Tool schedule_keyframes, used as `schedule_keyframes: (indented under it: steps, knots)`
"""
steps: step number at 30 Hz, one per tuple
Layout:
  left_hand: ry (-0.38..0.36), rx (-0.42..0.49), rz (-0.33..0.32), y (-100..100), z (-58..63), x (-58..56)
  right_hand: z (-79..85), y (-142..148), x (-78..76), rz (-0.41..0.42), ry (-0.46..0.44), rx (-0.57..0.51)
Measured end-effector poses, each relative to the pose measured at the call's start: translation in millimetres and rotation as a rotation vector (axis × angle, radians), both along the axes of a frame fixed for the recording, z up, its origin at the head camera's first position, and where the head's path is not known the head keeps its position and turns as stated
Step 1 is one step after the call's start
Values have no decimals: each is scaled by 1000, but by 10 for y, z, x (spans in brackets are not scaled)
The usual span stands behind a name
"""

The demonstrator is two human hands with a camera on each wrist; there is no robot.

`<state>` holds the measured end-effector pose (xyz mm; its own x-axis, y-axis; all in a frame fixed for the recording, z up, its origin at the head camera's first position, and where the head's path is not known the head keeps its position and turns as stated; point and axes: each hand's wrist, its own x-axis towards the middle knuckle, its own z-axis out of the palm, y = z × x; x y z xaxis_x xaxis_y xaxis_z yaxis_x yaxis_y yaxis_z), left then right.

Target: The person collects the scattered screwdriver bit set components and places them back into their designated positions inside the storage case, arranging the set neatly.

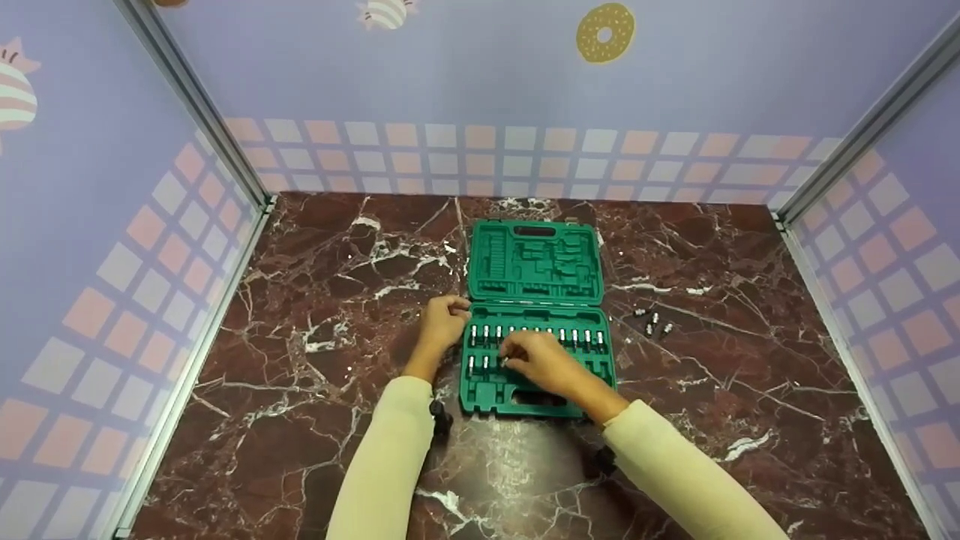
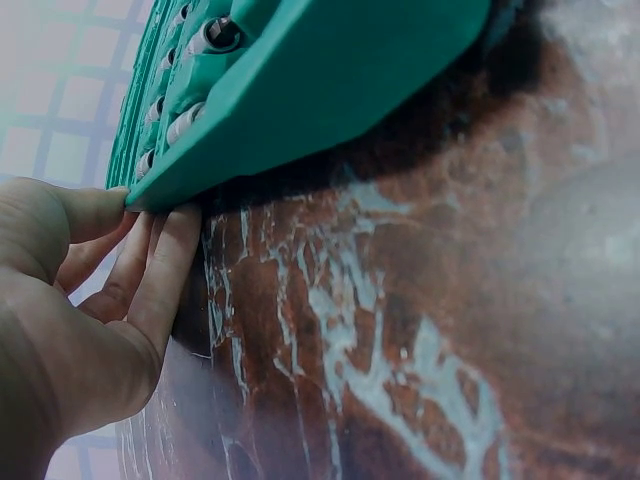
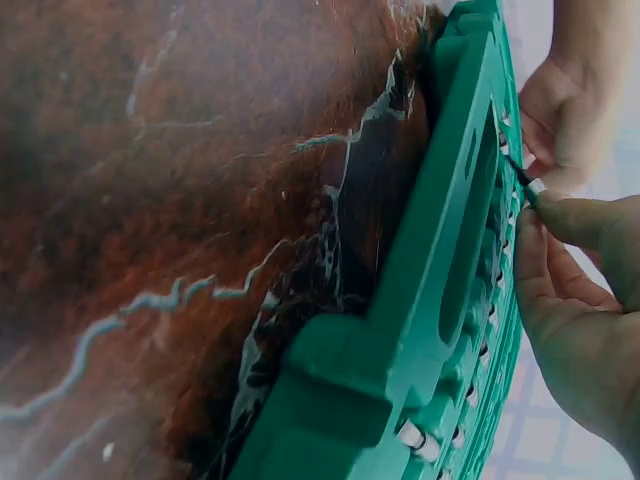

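Observation:
A green plastic tool case [image 1: 487,397] lies spread open on the table, its lid [image 1: 536,259] on the far side. Bit sockets [image 1: 574,339], silver with dark tips, sit in a row across the tray, and a few more [image 1: 471,366] are in the nearer row. My right hand [image 1: 541,361] pinches one bit socket [image 3: 533,186] between thumb and fingertips, just over the nearer row. At the case's left side my left hand [image 1: 442,322] grips the edge, thumb [image 2: 95,213] on the rim and fingers below it.
Several loose bit sockets [image 1: 655,321] lie on the dark red marbled table [image 1: 300,420] to the right of the case. Patterned panels [image 1: 450,90] enclose the table at the back, left and right.

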<state>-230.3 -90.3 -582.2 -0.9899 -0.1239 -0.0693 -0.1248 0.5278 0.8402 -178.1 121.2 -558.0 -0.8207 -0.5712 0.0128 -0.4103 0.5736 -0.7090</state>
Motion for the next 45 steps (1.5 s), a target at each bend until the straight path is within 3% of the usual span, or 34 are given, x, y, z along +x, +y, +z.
schedule_keyframes:
  steps: [14,20,27,45]
  knots:
    - [-17,22,-2,0,18,5,-53,-106,-49,54,165,75]
    - [-24,23,1,2,-2,2,-64,-125,-73,61,134,73]
    - [-27,19,8,8,-3,-4,-59,-159,-97,2,69,92]
    - [-31,22,-2,16,16,8,-89,-184,-141,-35,79,122]
